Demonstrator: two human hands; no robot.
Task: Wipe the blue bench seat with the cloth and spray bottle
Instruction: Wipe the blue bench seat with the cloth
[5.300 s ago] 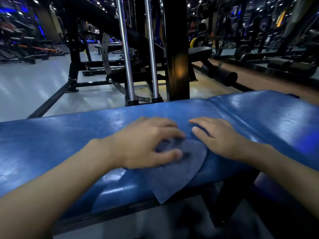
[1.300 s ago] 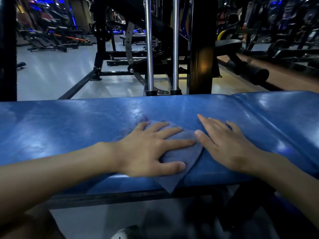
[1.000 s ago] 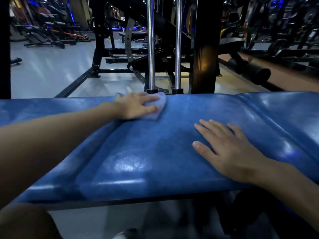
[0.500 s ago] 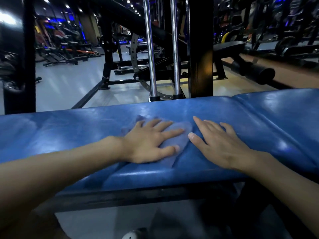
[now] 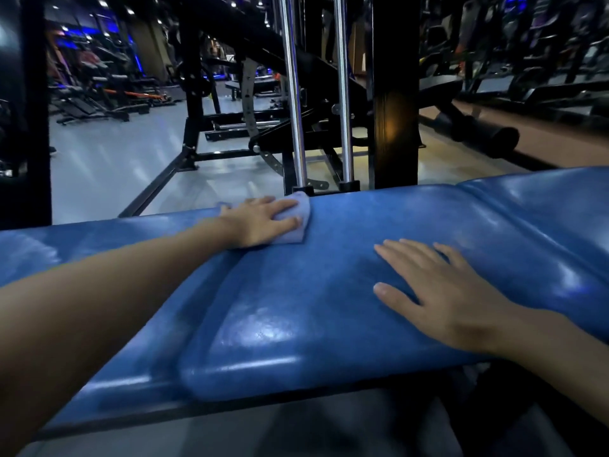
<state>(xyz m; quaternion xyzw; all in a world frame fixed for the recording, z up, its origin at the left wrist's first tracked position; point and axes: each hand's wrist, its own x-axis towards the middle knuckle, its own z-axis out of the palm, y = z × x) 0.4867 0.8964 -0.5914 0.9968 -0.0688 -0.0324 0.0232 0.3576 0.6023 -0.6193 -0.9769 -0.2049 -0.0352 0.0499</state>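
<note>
The blue padded bench seat (image 5: pixel 329 291) runs across the whole view, glossy and padded. My left hand (image 5: pixel 260 221) reaches to the seat's far edge and presses flat on a pale blue cloth (image 5: pixel 301 214), which peeks out past the fingertips. My right hand (image 5: pixel 438 291) lies flat on the seat to the right, fingers spread, holding nothing. No spray bottle is in view.
Just beyond the far edge stand two chrome guide rods (image 5: pixel 293 94) and a thick black upright post (image 5: pixel 393 94) of a gym machine. A black frame (image 5: pixel 26 110) stands at the left. Grey floor (image 5: pixel 108 173) and other machines lie behind.
My left hand has pushed the cloth from the middle of the seat to its far edge. My right hand has stayed flat on the seat.
</note>
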